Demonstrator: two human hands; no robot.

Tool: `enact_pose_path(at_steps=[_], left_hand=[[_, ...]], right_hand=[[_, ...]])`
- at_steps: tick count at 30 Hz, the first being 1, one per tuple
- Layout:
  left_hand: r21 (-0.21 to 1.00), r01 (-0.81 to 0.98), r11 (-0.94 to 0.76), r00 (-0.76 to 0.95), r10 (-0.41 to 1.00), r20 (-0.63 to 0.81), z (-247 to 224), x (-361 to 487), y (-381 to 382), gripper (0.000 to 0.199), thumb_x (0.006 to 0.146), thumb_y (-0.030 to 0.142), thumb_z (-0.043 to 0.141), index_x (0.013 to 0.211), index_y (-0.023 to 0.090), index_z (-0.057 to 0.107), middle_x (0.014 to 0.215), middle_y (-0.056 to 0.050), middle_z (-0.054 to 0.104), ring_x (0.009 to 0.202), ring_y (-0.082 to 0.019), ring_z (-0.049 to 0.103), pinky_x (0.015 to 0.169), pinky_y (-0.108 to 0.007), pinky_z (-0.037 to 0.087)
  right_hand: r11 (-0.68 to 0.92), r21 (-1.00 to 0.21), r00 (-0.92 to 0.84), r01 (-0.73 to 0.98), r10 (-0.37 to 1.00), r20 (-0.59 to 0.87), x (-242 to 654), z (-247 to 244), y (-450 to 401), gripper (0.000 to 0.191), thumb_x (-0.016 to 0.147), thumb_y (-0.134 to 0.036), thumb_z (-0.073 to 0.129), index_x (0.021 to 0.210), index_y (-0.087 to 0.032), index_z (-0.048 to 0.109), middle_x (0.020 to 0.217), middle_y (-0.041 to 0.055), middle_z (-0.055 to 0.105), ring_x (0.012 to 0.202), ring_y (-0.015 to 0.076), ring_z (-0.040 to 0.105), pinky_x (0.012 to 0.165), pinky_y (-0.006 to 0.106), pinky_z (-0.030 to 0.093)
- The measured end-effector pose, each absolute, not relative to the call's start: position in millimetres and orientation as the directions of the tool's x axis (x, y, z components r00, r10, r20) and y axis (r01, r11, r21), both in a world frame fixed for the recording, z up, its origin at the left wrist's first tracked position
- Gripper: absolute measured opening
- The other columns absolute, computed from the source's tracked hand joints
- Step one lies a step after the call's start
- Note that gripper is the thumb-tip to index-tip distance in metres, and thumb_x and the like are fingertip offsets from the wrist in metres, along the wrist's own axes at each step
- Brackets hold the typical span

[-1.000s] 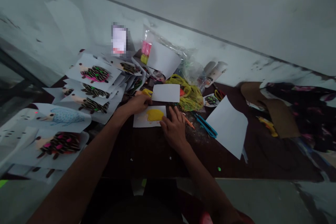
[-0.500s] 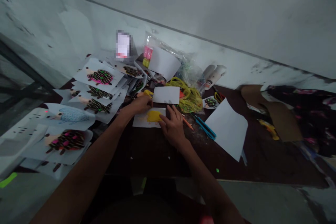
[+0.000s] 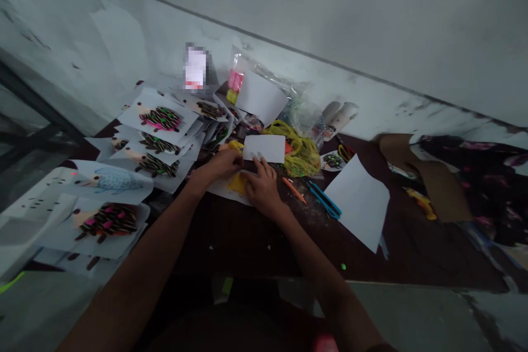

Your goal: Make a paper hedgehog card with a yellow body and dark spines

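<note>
A small white sheet with a flat yellow patch [image 3: 236,183], which looks like modelling clay, lies on the dark table in front of me. My left hand [image 3: 226,165] is over the sheet's upper left part, its fingers curled together; anything between them is hidden. Over the sheet's right side rests my right hand [image 3: 264,188], fingers stretched out and spread, with the thumb side by the yellow patch. Its fingertips reach the lower edge of a blank white card [image 3: 264,148]. Part of the sheet is covered by both hands.
Sheets with clay hedgehogs [image 3: 160,120] are piled at the left. Behind the card sits a yellow net-like bag [image 3: 303,157]. To the right are an orange stick [image 3: 294,191], a blue tool [image 3: 324,199], a larger white sheet [image 3: 358,203] and a yellow-handled cutter [image 3: 421,203].
My right hand has moved left and slightly up, covering more of the yellow patch. My left hand stays curled at the sheet's upper part. The view has shifted slightly.
</note>
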State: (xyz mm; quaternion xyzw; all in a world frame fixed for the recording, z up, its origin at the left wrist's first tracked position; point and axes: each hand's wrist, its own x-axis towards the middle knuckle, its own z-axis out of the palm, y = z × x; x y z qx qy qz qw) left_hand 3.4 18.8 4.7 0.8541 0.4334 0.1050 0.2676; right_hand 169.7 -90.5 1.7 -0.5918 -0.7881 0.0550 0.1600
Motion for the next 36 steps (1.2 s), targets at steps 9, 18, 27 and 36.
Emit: enact_pose_path(at_steps=[9,18,27,36], left_hand=[[0.595,0.649,-0.475,0.598,0.802,-0.011,6,2,19,0.021,0.077,0.016,0.060,0.084,0.018,0.079,0.086,-0.007,0.077,0.089,-0.023,0.068,0.081,-0.031,0.052],[0.586,0.631,-0.508,0.620,0.784,0.013,4,0,21,0.021,0.077,0.017,0.060,0.085,0.018,0.080,0.084,-0.007,0.077,0.086,-0.022,0.067,0.080,-0.030,0.051],[0.583,0.660,-0.473,0.586,0.810,-0.006,3,1,17,0.021,0.079,0.018,0.058,0.086,0.017,0.079,0.089,-0.008,0.077,0.090,-0.024,0.068,0.078,-0.030,0.052],[0.675,0.570,-0.468,0.649,0.761,-0.020,-1,-10,22,0.024,0.076,0.017,0.059,0.091,0.016,0.077,0.093,-0.007,0.077,0.088,-0.021,0.068,0.081,-0.029,0.055]], right_hand=[[0.277,-0.284,-0.248,0.918,0.960,0.132,168,7,-89,0.031,0.091,-0.021,0.062,0.118,-0.027,0.076,0.163,0.0108,0.040,0.156,0.0337,0.022,0.119,0.056,0.025],[0.262,-0.264,-0.235,0.928,0.963,0.128,166,11,-93,0.034,0.092,-0.021,0.059,0.122,-0.027,0.074,0.166,0.0104,0.036,0.157,0.0321,0.021,0.121,0.056,0.023],[0.274,-0.240,-0.237,0.931,0.957,0.169,178,15,-105,0.034,0.096,-0.029,0.062,0.128,-0.030,0.072,0.169,0.0080,0.030,0.157,0.0341,0.021,0.121,0.059,0.022],[0.276,-0.219,-0.240,0.936,0.954,0.178,173,18,-108,0.035,0.099,-0.038,0.061,0.132,-0.031,0.069,0.168,0.0091,0.030,0.157,0.0346,0.022,0.121,0.060,0.024]])
